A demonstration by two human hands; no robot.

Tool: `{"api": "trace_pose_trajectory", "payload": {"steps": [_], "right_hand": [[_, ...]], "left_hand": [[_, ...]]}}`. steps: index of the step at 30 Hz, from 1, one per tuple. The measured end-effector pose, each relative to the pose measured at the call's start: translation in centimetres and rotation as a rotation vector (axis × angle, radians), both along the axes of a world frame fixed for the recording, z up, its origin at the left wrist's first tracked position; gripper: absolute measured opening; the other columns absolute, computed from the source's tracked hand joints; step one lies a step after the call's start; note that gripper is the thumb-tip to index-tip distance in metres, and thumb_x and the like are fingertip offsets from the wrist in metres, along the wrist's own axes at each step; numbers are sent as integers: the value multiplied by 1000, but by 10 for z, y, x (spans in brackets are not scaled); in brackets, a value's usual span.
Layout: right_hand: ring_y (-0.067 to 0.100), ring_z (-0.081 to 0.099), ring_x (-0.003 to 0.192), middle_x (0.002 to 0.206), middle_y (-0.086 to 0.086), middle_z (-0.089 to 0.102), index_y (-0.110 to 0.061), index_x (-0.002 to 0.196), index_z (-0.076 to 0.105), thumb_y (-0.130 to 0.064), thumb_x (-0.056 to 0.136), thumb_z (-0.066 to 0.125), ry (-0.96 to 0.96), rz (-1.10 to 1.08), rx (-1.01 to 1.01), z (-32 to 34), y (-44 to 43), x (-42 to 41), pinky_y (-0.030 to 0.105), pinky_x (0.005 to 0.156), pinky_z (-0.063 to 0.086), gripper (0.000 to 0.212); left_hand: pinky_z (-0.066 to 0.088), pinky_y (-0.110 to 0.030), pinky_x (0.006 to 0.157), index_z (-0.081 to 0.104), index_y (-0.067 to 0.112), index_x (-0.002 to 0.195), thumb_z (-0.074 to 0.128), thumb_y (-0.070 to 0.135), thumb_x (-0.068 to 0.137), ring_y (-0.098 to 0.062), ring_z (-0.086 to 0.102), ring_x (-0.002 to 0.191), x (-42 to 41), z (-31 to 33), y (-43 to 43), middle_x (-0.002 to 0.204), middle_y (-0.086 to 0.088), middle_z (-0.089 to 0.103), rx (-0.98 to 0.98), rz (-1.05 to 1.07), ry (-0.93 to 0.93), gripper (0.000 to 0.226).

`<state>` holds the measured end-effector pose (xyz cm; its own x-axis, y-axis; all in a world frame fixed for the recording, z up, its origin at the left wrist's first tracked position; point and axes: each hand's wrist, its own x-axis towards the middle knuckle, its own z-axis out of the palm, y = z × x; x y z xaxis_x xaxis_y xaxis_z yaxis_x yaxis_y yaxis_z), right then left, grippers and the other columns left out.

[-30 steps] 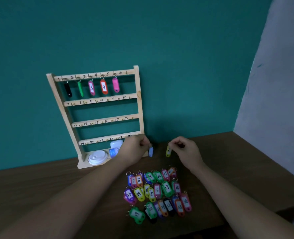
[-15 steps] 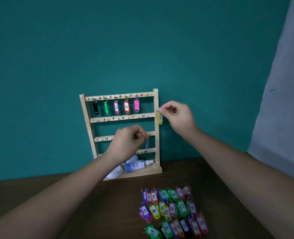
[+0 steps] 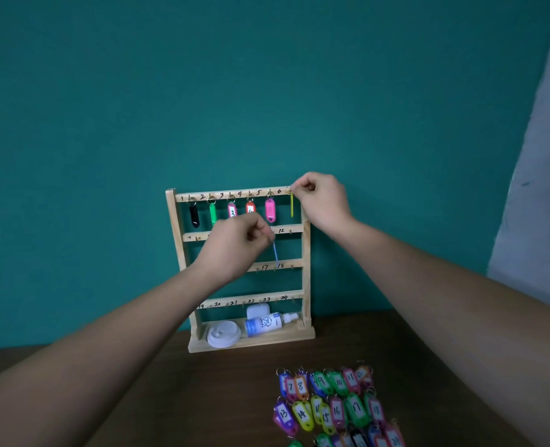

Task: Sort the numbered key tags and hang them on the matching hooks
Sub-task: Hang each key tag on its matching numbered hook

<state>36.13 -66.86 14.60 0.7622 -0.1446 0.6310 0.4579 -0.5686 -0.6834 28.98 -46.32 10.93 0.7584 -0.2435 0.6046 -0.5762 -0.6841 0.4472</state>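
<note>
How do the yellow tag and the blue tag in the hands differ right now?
The yellow tag is held up at the top rail beside the 6, pinched by the right hand. The blue tag dangles lower, below the second rail, from the left hand. Both show edge-on, so their numbers are unreadable.

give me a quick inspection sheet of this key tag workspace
surface: dark wooden table
job's things: wooden rack stands against the wall; five hung tags fill hooks 1 to 5; loose tags lie in rows on the table
clutter: white lid, spray bottle and white case on the rack's base
hands: left hand pinches a blue tag in front of the rack; right hand pinches a yellow tag at hook 6
cables: nothing seen
surroundings: teal wall; grey wall at right
</note>
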Motion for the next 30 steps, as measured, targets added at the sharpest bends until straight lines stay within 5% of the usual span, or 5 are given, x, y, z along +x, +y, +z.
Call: {"api": "trace_pose_trajectory", "payload": {"steps": [8, 12, 18, 23, 30], "right_hand": [[19, 69, 78, 70, -8, 70, -24, 75, 68, -25, 91, 64, 9, -145, -65, -5, 3, 0, 39, 79, 60, 17], [20, 66, 76, 64, -8, 64, -23, 78, 65, -26, 93, 62, -18, -121, -50, -11, -3, -6, 40, 78, 59, 16], [12, 57, 64, 61, -9, 60, -20, 81, 67, -21, 95, 60, 10, -87, -51, -28, -18, -22, 35, 66, 50, 16], [3, 51, 56, 56, -14, 55, -17, 87, 73, -18, 98, 62, 25, -27, 23, -48, -29, -37, 28, 61, 42, 16], [12, 52, 62, 62, -6, 58, -16, 88, 73, -21, 101, 61, 70, 5, 105, -81, -37, -53, 31, 61, 43, 19]], "left_hand": [[35, -3, 61, 77, 25, 82, 73, 24, 94, 13, 57, 72, 26, 46, -20, 73, 19, 64, 9, 89, -107, 12], [47, -26, 74, 76, 31, 80, 74, 37, 92, -10, 59, 83, 46, 62, -33, 86, 7, 63, 7, 153, -126, 14], [54, -37, 88, 74, 34, 75, 66, 45, 92, -19, 61, 98, 62, 67, -50, 62, 7, 65, 8, 216, -136, 22], [38, -37, 87, 79, 29, 89, 62, 39, 100, -27, 49, 113, 62, 67, -60, 96, 8, 56, 71, 288, -148, 22], [29, -37, 85, 77, 29, 88, 58, 31, 102, -27, 44, 116, 65, 58, -63, 101, 9, 51, 36, 305, -129, 24]]}}
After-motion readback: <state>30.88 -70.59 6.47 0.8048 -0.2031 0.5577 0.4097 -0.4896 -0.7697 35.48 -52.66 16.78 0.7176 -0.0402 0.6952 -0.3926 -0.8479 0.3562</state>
